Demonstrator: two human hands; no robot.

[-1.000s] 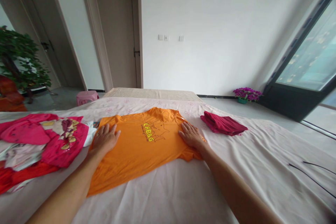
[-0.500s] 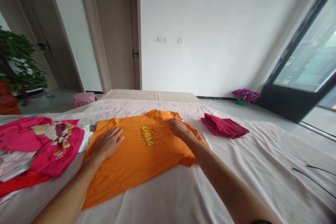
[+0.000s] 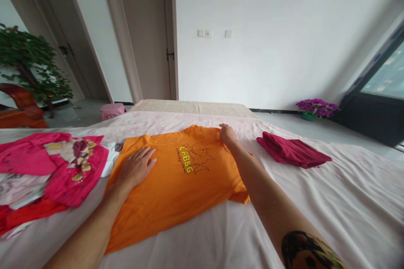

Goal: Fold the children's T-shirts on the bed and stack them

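An orange T-shirt [image 3: 170, 185] with a yellow "CABBG" print and a line-drawn animal lies spread on the pale bed sheet, its collar side to the right. My left hand [image 3: 138, 167] rests flat on its upper left part, fingers stretched out. At the collar, by the far right edge, my right hand [image 3: 228, 135] has its fingers bent together on the cloth; the fingertips are partly hidden. A folded dark red garment [image 3: 292, 150] lies to the right of the shirt. Left of it is a loose heap of pink and red clothes [image 3: 75, 176].
The bed sheet [image 3: 315, 210] has soft wrinkles on the right. A beige covered surface [image 3: 195, 108] adjoins the far edge. Beyond stand a pink stool [image 3: 112, 110], a leafy plant [image 3: 34, 63], a wooden chair [image 3: 23, 107] and a pot of purple flowers [image 3: 317, 108].
My right hand has moved from the shirt's front near the print to the collar's far edge. My left hand stays flat on the shirt. The view has tilted down and shifted left.
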